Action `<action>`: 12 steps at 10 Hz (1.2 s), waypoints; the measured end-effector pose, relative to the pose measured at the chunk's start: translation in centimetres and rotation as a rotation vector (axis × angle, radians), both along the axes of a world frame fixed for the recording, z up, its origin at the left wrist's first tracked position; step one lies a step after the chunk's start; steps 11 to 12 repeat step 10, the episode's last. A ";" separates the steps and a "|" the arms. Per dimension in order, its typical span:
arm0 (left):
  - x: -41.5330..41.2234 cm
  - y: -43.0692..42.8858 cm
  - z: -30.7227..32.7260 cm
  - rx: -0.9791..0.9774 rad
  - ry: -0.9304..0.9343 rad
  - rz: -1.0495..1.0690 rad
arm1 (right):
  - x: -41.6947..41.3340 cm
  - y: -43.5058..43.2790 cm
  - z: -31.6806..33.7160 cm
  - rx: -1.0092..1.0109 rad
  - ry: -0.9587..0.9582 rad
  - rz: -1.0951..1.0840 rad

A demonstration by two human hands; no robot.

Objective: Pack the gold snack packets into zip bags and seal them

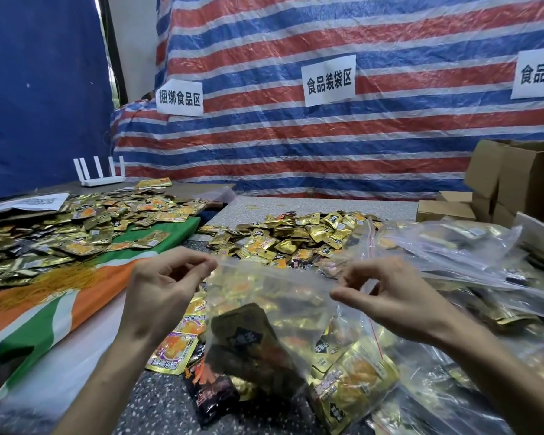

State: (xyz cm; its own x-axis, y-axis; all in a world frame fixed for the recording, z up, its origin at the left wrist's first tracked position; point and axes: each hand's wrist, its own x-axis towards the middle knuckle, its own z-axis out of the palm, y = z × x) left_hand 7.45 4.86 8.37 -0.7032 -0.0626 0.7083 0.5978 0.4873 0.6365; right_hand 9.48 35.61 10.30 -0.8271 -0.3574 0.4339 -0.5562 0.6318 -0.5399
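Now we're at the sealing step, left hand [167,287] & right hand [387,293] each pinching the top of the filled zip bag [264,309] held above the table [157,400]; next, press along the zip w/ both thumbs.

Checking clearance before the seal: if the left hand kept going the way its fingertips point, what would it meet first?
Probably the zip bag mouth itself; the left hand already pinches its corner, fingertips pointing toward the right hand. Depth is unclear.
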 end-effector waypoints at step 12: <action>-14.0 19.8 -3.5 -0.138 -0.371 -0.400 | -4.3 2.9 -4.3 -0.853 -0.794 -0.152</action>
